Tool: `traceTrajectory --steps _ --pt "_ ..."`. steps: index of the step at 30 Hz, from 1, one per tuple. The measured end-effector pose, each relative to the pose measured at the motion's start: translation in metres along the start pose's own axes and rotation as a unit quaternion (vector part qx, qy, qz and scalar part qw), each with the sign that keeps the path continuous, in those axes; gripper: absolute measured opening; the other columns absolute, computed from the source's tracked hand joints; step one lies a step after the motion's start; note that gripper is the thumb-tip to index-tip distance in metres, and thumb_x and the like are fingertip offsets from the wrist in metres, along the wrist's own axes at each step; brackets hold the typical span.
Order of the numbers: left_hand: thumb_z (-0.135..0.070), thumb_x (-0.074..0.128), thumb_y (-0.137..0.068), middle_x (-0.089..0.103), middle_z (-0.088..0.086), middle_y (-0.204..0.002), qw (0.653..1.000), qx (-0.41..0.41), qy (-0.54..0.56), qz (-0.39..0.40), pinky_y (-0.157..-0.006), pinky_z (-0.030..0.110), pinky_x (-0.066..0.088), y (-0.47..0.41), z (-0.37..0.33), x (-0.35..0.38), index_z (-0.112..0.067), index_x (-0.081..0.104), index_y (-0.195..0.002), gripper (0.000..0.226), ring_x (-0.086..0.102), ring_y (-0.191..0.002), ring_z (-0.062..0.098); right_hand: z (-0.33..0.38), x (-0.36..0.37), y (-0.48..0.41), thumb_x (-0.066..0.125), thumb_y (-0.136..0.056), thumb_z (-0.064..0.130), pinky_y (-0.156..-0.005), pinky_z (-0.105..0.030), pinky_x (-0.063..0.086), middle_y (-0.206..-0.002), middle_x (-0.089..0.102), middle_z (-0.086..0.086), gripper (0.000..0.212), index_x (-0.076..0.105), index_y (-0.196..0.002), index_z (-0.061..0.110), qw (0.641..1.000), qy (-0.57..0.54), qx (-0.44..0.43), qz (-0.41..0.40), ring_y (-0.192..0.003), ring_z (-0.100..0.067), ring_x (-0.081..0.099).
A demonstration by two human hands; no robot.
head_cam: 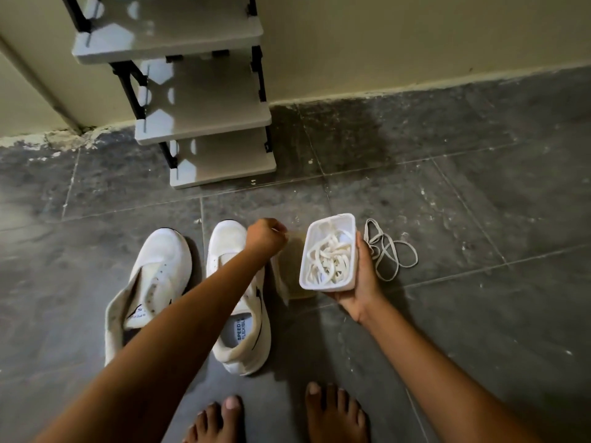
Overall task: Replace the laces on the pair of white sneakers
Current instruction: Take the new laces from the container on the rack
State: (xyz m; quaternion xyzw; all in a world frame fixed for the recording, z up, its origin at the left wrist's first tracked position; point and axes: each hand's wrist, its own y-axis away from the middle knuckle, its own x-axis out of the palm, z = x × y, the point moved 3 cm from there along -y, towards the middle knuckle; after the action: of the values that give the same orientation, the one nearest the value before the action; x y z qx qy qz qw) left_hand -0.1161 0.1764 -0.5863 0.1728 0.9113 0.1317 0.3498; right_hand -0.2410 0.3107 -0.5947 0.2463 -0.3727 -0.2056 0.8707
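A single wide-angle view from the person's head looks forward and steeply down at the tiled floor (pixel 447 187), near enough that the person's own bare feet (pixel 332 414) show at the bottom edge, while the wall (pixel 383 36) and a tiered shelf rack (pixel 204 123) standing against it curve across the top.

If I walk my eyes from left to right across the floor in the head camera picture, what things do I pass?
First white sneaker → second white sneaker → tub of laces, held by the right hand → loose lace.
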Motion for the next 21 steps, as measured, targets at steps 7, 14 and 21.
traceTrajectory --steps 7,14,21 --pt "-0.006 0.06 -0.088 0.067 0.007 -0.115 0.985 0.138 -0.102 -0.02 -0.085 0.019 0.043 0.037 -0.03 -0.049 -0.008 0.066 -0.113 0.026 0.063 -0.1 0.015 -0.007 0.024 0.003 0.038 -0.086 0.065 -0.085 -0.045 0.052 -0.108 0.069 -0.005 0.056 0.063 -0.114 0.024 1.0 -0.004 -0.004 0.002 -0.1 -0.024 0.064" --pt "-0.02 0.074 -0.079 0.063 0.002 -0.118 0.962 0.171 -0.175 0.119 -0.077 0.018 0.052 0.105 -0.054 -0.109 -0.019 0.06 -0.121 0.044 0.064 -0.095 0.013 -0.03 0.087 0.018 0.035 -0.088 0.064 -0.068 -0.036 0.054 -0.091 0.074 -0.004 0.054 0.064 -0.111 0.025 0.999 0.015 0.013 0.047 -0.081 -0.02 0.07" --pt "-0.024 0.075 -0.076 0.056 0.004 -0.126 0.976 0.104 -0.162 0.103 -0.07 0.019 0.052 0.129 -0.025 -0.146 -0.031 0.042 -0.137 0.07 0.062 -0.092 0.016 -0.057 0.15 0.034 0.04 -0.087 0.063 -0.071 -0.041 0.056 -0.098 0.073 -0.011 0.055 0.063 -0.115 0.021 0.991 0.068 0.034 0.106 -0.085 -0.026 0.07"
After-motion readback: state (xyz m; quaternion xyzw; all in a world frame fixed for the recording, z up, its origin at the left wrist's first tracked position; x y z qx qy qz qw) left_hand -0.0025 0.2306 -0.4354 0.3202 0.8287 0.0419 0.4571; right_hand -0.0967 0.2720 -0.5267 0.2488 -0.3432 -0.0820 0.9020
